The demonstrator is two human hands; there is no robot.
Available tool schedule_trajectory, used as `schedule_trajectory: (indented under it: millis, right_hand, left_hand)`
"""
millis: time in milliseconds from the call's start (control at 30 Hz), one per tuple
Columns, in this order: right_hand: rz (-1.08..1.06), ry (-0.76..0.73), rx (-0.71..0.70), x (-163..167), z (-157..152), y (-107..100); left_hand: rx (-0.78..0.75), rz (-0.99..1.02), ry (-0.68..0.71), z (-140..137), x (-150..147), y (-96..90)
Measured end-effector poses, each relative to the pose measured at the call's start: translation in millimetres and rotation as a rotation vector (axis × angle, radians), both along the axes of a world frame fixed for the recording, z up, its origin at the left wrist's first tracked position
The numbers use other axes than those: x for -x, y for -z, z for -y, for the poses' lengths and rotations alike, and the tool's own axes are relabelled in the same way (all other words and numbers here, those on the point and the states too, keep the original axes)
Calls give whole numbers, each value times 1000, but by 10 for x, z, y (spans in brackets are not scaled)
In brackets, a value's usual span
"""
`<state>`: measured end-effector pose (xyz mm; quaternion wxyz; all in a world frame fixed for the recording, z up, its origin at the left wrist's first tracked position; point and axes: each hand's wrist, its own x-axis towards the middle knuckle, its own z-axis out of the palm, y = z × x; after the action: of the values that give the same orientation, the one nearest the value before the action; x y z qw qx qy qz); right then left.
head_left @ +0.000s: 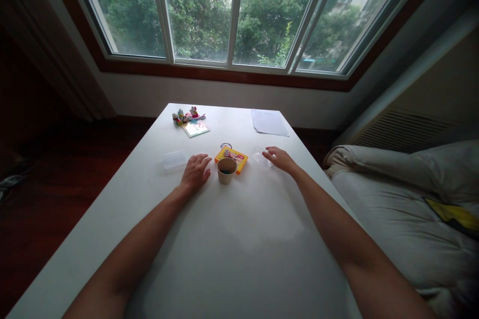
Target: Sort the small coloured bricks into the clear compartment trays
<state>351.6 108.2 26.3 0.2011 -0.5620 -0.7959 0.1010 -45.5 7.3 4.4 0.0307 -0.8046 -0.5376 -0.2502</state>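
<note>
My left hand rests on the white table with its fingers spread, between a clear plastic box and a brown paper cup. Something dark shows inside the upright cup. Just behind the cup lies a yellow-orange packet with a printed picture. My right hand is at the edge of a clear plastic piece, its fingers stretched out over or against it; whether they touch it I cannot tell. Neither hand holds anything that I can see.
A dark ring-shaped item sits behind the packet. Small colourful figurines and a shiny card lie at the back left of the table. Paper sheets lie at the back right. A pale sofa stands to the right.
</note>
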Motion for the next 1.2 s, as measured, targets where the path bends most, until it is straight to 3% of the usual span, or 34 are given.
schedule_trajectory:
  millis: [167, 333, 633, 900, 1200]
  right_hand:
    - [80, 78, 50, -58, -47, 126]
    - [102, 216, -4, -42, -55, 255]
    - [-34, 194, -60, 159, -94, 476]
    - [22, 293, 2, 299, 84, 398]
    - [-25, 229, 13, 594, 427, 256]
  left_hand:
    - [10, 14, -4, -3, 9, 7]
    - [10, 20, 8, 0, 6, 4]
    - [16, 26, 6, -2, 17, 27]
    - [6, 40, -37, 5, 52, -19]
    - [-13, 96, -67, -35, 92, 13]
